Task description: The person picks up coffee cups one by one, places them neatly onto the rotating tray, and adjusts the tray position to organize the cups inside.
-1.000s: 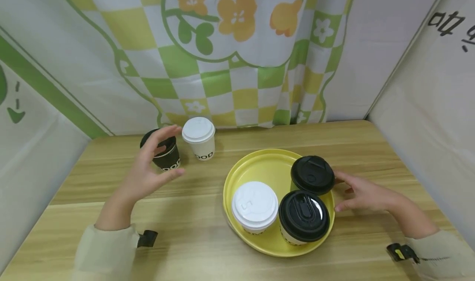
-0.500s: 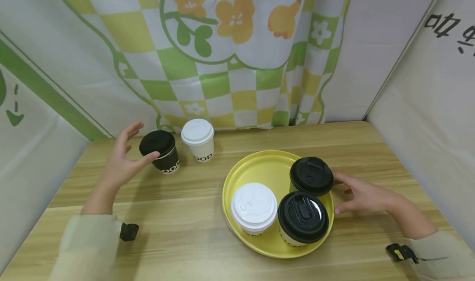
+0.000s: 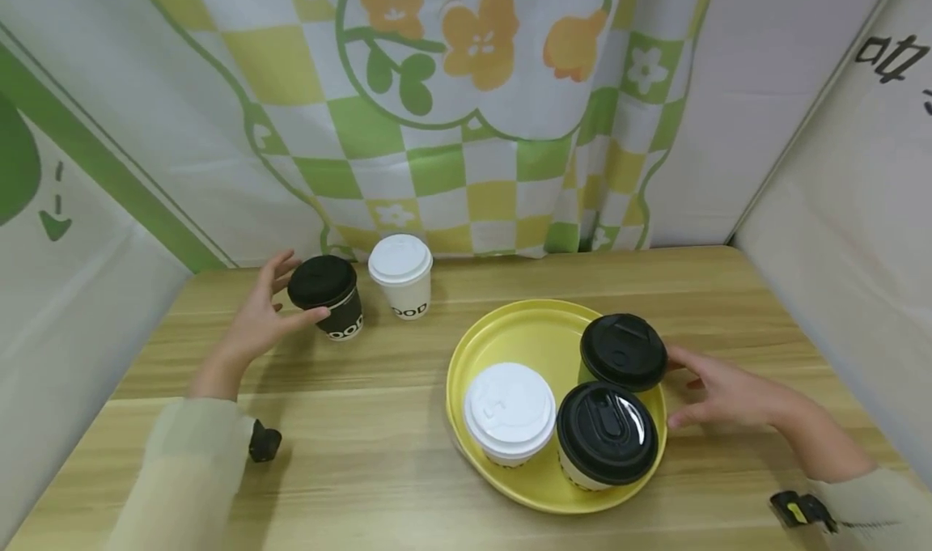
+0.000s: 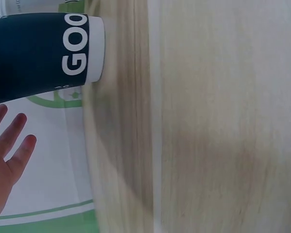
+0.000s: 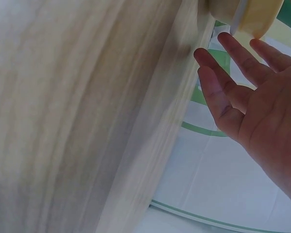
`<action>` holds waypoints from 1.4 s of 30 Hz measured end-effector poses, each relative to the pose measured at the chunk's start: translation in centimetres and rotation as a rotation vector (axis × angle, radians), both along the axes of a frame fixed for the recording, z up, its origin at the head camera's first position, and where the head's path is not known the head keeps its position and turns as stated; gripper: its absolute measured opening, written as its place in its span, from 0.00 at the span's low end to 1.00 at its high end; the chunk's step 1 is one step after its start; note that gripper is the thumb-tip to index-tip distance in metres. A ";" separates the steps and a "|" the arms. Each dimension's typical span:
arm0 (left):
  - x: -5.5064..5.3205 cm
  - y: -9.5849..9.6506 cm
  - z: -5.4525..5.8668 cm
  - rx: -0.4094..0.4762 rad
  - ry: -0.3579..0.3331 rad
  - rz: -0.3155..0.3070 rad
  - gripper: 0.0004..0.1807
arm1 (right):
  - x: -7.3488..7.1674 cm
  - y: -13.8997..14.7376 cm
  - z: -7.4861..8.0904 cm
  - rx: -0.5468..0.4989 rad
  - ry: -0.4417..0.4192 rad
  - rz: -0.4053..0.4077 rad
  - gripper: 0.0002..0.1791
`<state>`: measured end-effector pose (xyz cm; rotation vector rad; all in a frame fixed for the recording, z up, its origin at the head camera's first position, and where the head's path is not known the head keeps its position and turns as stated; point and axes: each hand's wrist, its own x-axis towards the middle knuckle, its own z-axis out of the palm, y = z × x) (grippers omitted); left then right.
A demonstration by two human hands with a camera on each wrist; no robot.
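A black-lidded dark paper cup (image 3: 342, 315) stands upright at the back left. My left hand (image 3: 256, 318) is beside it, thumb in front and fingers behind, spread around its left side. In the left wrist view a gap shows between the fingers (image 4: 22, 153) and the cup (image 4: 36, 56); the thumb is out of view there. My right hand (image 3: 735, 393) is at the right edge of the yellow round tray (image 3: 527, 336), fingers loosely extended. One of its fingers reaches the side of a black-lidded cup (image 3: 622, 350); firm contact cannot be made out.
A white-lidded cup (image 3: 402, 276) stands just right of the dark cup. On the tray are another white-lidded cup (image 3: 508, 409) and a second black-lidded cup (image 3: 606, 434). A checked curtain (image 3: 466, 179) hangs behind the wooden table (image 3: 349, 454); pale walls flank it.
My left hand has drawn back leftward from over the dark cup, then come in around its left side. The right hand keeps its place by the tray. The head view has shifted slightly.
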<state>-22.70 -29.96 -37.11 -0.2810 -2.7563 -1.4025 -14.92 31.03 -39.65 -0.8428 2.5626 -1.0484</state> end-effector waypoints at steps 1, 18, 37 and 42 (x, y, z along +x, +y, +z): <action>-0.1 0.0 -0.1 0.003 -0.002 -0.001 0.59 | 0.0 0.0 0.0 0.000 -0.001 -0.002 0.46; -1.1 0.2 -1.3 0.059 -0.067 0.001 0.57 | 0.0 -0.1 0.1 0.003 -0.012 -0.009 0.47; -0.7 0.4 -1.8 0.046 -0.030 0.002 0.52 | 0.1 0.1 0.1 0.002 -0.022 0.000 0.47; -0.2 0.4 -1.4 0.027 -0.010 0.010 0.50 | 0.0 0.3 0.2 0.011 -0.020 0.002 0.48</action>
